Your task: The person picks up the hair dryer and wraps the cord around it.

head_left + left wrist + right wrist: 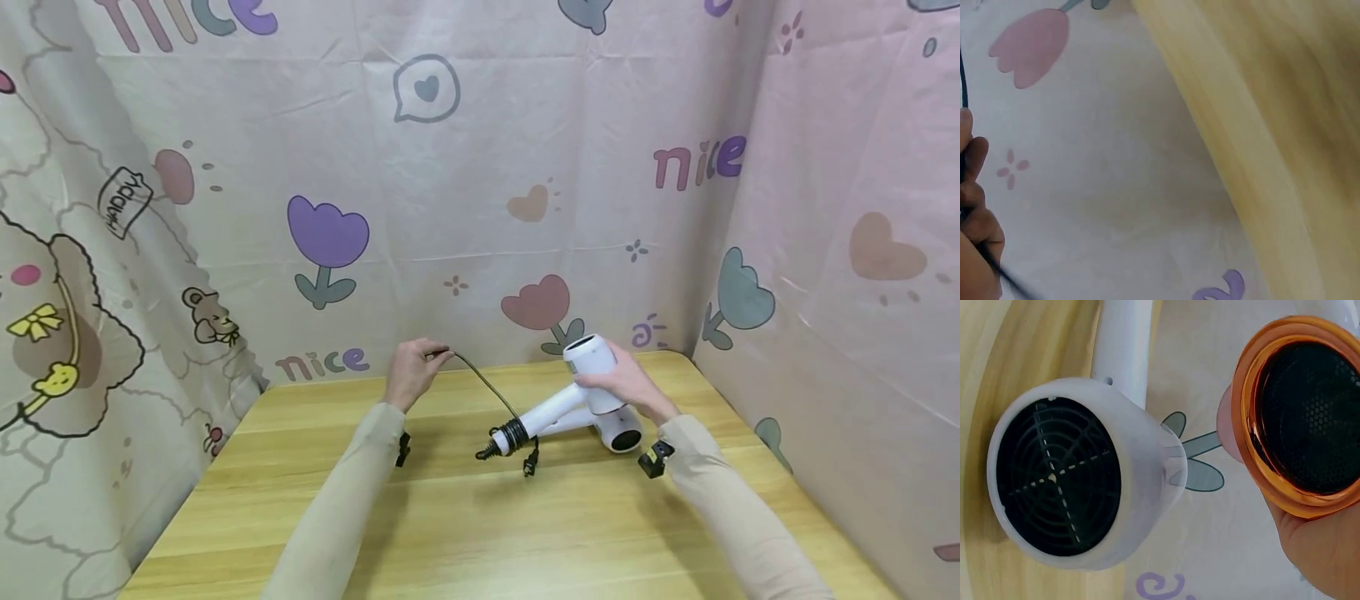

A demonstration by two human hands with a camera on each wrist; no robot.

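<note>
My right hand (630,382) grips a white hair dryer (551,411) by its barrel, handle slanting down to the left. Black cord (513,435) is wound in several turns round the lower handle. From those turns a length of cord (486,385) runs up to my left hand (412,367), which pinches it with the fingers. In the right wrist view the held dryer shows an orange ring (1244,425) round its dark mesh end. A second white hair dryer (1144,481) lies on the table, its black round grille (1060,487) facing that camera. The held dryer partly hides it in the head view.
A black plug (530,463) is beside the wound handle. The wooden table (480,542) ends at a patterned curtain (442,208) at the back, with more curtain on both sides. Small black devices (654,460) sit at both wrists.
</note>
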